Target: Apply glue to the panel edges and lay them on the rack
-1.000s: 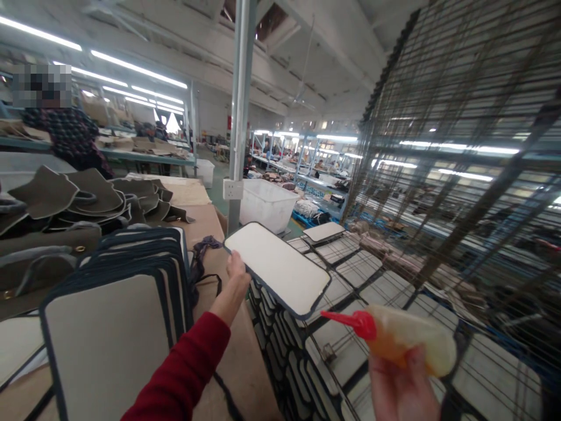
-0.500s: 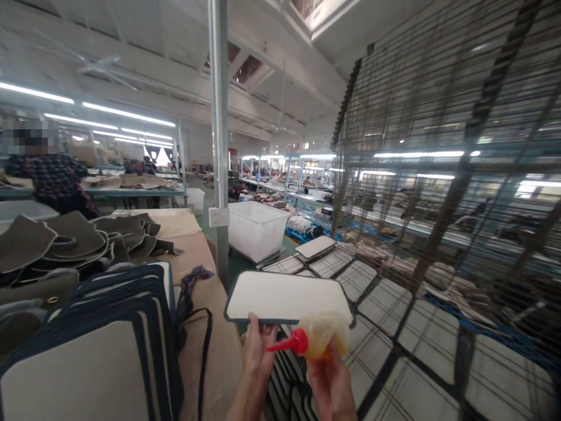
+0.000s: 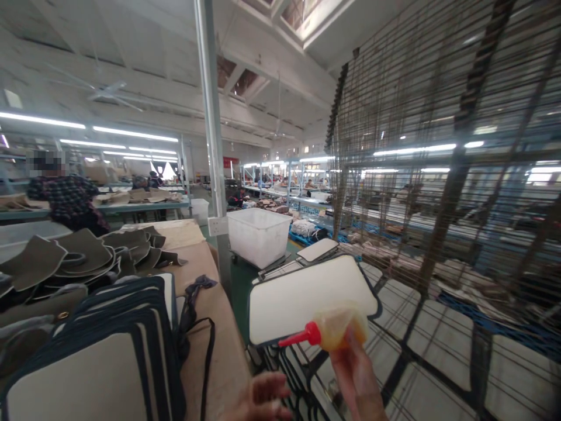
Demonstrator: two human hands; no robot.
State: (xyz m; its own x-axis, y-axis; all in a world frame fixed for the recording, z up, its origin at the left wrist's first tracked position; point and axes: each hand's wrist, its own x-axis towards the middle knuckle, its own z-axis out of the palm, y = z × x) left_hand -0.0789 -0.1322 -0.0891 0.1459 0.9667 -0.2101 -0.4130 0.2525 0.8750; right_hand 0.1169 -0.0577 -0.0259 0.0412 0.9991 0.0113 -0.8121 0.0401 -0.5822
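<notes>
Grey-brown cut pieces (image 3: 81,254) with pale edges lie heaped at the far left, and behind them a person in a checked top (image 3: 70,196) stands near another worktable. In front of the heap, a stack of dark-edged boards (image 3: 79,377) leans in overlapping rows, pale faces showing. To its right runs the brown top of the table (image 3: 228,365), with a knotted dark cloth (image 3: 199,285) and a black strap (image 3: 207,368) on it. Past the table's far end rise a metal post (image 3: 213,117) with a white socket box (image 3: 217,226) and, just beyond, a white bin (image 3: 258,237).

Low in the middle, the left hand (image 3: 265,397) is blurred, its fingers bent and loosely parted, with nothing seen between them. The cream board (image 3: 302,292) with a dark border is above and to the right of that hand, apart from it, tilted over the rack; what bears its weight is hidden. Before its lower edge, the right hand (image 3: 355,365) grips a squeeze bottle (image 3: 339,328) of yellowish liquid between thumb and fingers, its red nozzle (image 3: 300,336) pointing left across the board's lower border. Farther right, pale panels (image 3: 442,339) lie among thin wires, beneath an upraised wire mesh (image 3: 394,123)
</notes>
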